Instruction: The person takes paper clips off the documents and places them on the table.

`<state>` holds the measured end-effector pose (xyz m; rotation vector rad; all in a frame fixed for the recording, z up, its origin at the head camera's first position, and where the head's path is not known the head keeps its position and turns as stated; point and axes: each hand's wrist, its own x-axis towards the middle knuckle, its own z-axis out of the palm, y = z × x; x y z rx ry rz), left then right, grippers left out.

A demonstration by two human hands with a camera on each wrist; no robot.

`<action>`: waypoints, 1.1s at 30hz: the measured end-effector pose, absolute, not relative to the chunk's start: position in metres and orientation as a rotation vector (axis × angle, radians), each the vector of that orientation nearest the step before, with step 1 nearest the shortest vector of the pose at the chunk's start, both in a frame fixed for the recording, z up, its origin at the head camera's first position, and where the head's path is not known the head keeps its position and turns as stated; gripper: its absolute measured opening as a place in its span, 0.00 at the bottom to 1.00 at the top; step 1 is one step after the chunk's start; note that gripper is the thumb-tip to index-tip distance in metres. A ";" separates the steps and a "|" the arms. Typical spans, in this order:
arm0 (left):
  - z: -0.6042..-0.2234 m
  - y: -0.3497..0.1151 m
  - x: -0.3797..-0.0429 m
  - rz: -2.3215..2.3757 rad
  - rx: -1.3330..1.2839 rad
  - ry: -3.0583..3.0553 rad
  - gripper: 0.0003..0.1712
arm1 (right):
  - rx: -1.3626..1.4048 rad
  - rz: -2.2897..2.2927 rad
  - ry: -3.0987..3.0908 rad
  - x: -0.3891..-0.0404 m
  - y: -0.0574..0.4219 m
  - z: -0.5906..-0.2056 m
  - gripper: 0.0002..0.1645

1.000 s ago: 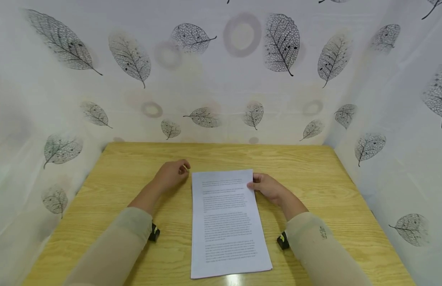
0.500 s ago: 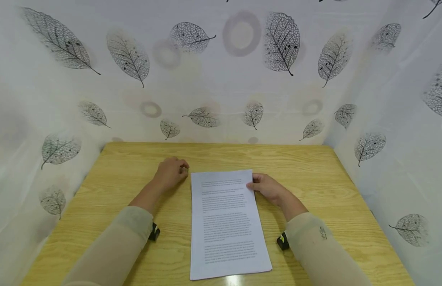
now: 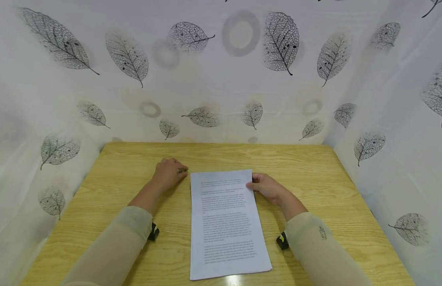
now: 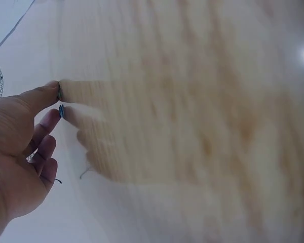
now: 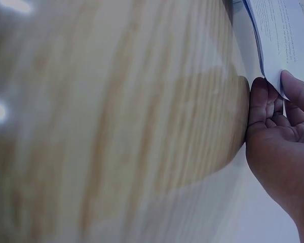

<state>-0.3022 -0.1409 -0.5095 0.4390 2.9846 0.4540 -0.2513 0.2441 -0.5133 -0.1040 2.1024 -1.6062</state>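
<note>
A stack of printed paper (image 3: 224,226) lies in the middle of the table, one side edge facing each hand. My right hand (image 3: 269,188) pinches its far right corner, thumb on top and fingers underneath; the right wrist view has this corner between thumb (image 5: 296,91) and fingers. Just beyond the stack's far left corner is my left hand (image 3: 168,174), fingers curled down at the tabletop. In the left wrist view, a small green and blue clip-like thing (image 4: 61,111) shows at the tips of thumb and forefinger, mostly covered by them.
The glossy wooden table (image 3: 121,174) reflects the hands and a lamp. A white curtain (image 3: 221,79) with leaf prints hangs behind it and along both sides. A black wrist camera (image 3: 154,232) sits under the left sleeve, another (image 3: 283,240) under the right.
My left hand's fingertips have drawn closer together around the small clip-like thing, and the hand has shifted slightly left. The right hand and the paper stack stay almost the same.
</note>
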 end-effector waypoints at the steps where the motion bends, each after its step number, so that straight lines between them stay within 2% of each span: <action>1: -0.509 -0.141 -0.302 0.447 0.441 2.983 0.19 | -0.106 -1.607 2.103 -0.251 0.244 -0.513 0.24; 14: -0.498 -0.146 -0.298 0.466 0.440 2.974 0.23 | -0.076 -1.583 2.175 -0.251 0.237 -0.513 0.23; 21: -0.490 -0.149 -0.293 0.576 0.377 2.962 0.21 | -0.032 -1.580 2.235 -0.251 0.233 -0.514 0.23; 33: -0.479 -0.155 -0.272 0.662 0.355 2.936 0.22 | 0.007 -1.531 2.334 -0.245 0.231 -0.503 0.25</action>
